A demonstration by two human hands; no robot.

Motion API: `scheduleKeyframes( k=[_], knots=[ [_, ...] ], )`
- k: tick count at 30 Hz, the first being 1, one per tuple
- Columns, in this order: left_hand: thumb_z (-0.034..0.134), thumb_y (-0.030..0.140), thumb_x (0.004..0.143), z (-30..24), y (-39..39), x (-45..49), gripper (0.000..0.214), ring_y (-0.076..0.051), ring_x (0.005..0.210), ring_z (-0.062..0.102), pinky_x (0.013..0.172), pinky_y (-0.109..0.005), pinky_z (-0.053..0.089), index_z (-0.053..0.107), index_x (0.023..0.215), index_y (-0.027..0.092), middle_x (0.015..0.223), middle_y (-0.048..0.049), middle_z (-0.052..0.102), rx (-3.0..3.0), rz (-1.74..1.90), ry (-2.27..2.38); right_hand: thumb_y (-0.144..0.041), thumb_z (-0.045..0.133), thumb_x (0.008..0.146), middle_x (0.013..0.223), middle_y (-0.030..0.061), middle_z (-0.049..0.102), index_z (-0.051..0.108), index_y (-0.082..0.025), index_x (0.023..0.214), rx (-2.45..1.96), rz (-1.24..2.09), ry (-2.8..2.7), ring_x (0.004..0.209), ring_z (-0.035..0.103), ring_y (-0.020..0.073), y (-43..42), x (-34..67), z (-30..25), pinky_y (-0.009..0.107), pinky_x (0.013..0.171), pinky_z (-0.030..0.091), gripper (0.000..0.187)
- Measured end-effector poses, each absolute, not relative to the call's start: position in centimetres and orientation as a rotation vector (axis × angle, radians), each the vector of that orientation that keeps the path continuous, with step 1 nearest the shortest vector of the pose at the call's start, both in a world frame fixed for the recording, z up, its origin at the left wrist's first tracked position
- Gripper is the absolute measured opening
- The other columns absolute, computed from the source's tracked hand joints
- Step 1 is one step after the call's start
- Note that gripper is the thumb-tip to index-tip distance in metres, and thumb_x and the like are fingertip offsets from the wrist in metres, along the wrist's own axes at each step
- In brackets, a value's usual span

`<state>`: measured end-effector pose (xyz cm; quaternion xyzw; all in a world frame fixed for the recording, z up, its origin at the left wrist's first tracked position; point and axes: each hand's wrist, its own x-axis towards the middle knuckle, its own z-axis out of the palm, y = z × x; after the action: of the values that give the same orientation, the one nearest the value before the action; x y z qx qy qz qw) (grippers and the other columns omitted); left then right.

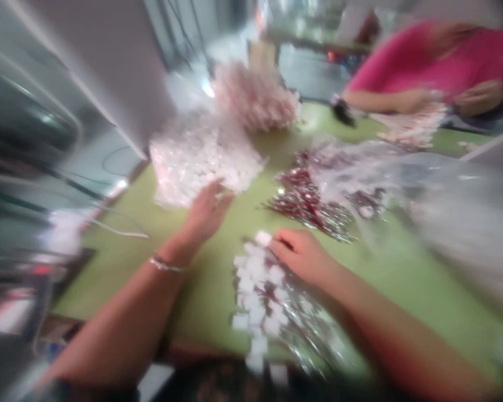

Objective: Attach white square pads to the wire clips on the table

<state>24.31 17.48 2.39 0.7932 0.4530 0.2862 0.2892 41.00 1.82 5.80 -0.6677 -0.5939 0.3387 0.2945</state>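
My left hand (209, 212) reaches to the near edge of a clear plastic bag (167, 173) full of small white pieces. Its fingers are curled towards the thumb with a whitish bit between them, too blurred to name. My right hand (299, 254) is closed, pinching a white block (263, 239) at its fingertips. Below and beside it lies a bundle of shiny thin strands (314, 329), many ending in white blocks (254, 304). Whether the pinched block is joined to a strand is hidden by the hand.
Red and silver strands (305, 195) lie beyond my right hand, partly under clear plastic sheeting (427, 178). A pinkish-white heap (255, 97) stands at the back of the green table (201, 301). Across from me, a person in a pink top (448, 67) handles pale strips (419, 125).
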Motion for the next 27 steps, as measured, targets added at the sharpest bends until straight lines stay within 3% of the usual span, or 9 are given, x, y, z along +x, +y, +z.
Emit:
scheduleKeyframes(
  k=[4,9,12,16,19,27],
  knots=[
    [0.044,0.024,0.088,1.0,20.4,23.2,0.031,-0.033,0.114,0.052,0.1,-0.049,0.04,0.066,0.107,0.012,0.115,-0.018,0.063,2.511,0.479,1.415,-0.025,0.055,0.088,0.06,-0.0043,0.056,0.059,-0.019,0.064,-1.685,0.919,-1.795,0.056,0.046,0.0087,1.1,41.4,6.4,0.022,0.056,0.033,0.025],
    [0.04,0.023,0.089,0.2,19.8,23.2,0.032,-0.03,0.1,0.058,0.092,-0.045,0.045,0.071,0.095,0.014,0.102,-0.0156,0.067,2.641,0.498,1.291,-0.022,0.053,0.089,0.078,0.0029,0.067,0.067,-0.019,0.078,-2.039,0.243,-1.708,0.071,0.057,0.0149,2.5,45.3,5.7,0.027,0.069,0.039,0.019],
    [0.044,0.027,0.09,0.3,19.0,23.6,0.03,-0.028,0.095,0.059,0.089,-0.042,0.046,0.071,0.09,0.015,0.097,-0.0139,0.067,2.641,0.519,1.208,-0.023,0.049,0.093,0.095,0.0063,0.068,0.069,-0.02,0.091,-2.14,0.081,-1.819,0.081,0.06,0.0185,3.8,46.1,4.3,0.03,0.072,0.041,0.02],
    [0.049,0.026,0.087,0.2,18.5,24.0,0.031,-0.027,0.097,0.059,0.089,-0.039,0.047,0.07,0.107,0.014,0.103,-0.0133,0.065,2.549,0.553,1.141,-0.024,0.046,0.095,0.11,0.0114,0.062,0.066,-0.017,0.105,-2.294,-0.018,-1.976,0.082,0.061,0.0199,4.8,44.7,2.6,0.03,0.066,0.041,0.023],
    [0.054,0.023,0.083,0.1,18.4,24.2,0.042,-0.028,0.101,0.058,0.092,-0.04,0.047,0.064,0.122,0.012,0.107,-0.0146,0.062,2.485,0.553,1.124,-0.023,0.045,0.095,0.11,0.0119,0.061,0.064,-0.016,0.104,-2.393,-0.078,-1.967,0.08,0.061,0.0205,4.8,44.1,2.1,0.031,0.061,0.04,0.021],
    [0.06,0.021,0.079,1.2,17.8,24.3,0.027,-0.025,0.086,0.06,0.087,-0.038,0.047,0.071,0.102,0.015,0.097,-0.0113,0.065,2.393,0.452,1.12,-0.023,0.046,0.095,0.098,0.0084,0.063,0.064,-0.018,0.092,-2.382,0.02,-2.079,0.081,0.061,0.0197,3.3,44.9,3.2,0.03,0.063,0.038,0.019]
  ],
)
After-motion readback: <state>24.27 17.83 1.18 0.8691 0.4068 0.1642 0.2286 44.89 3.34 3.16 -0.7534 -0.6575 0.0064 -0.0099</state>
